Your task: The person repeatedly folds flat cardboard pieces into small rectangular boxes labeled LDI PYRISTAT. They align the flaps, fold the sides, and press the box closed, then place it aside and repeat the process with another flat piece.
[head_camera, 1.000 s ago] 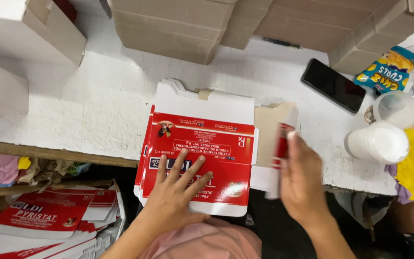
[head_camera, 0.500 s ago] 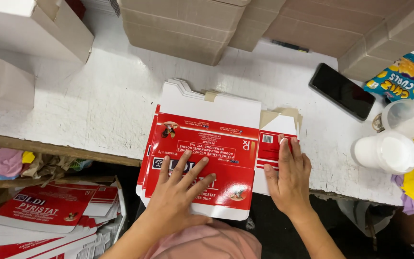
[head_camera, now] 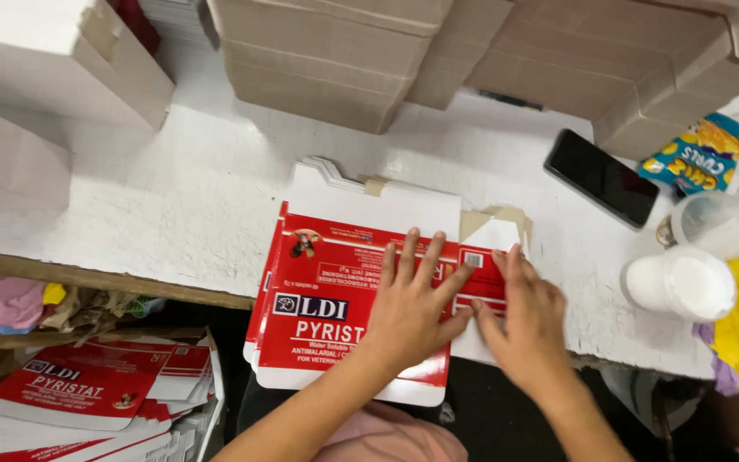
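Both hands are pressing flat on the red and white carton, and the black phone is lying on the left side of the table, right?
Not quite. The left hand and right hand do press flat on the red and white carton, but the black phone lies on the right side of the table, as the head view shows.

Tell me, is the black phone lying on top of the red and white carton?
No, the black phone lies on the bare white table, off to the right of the red and white carton and apart from it.
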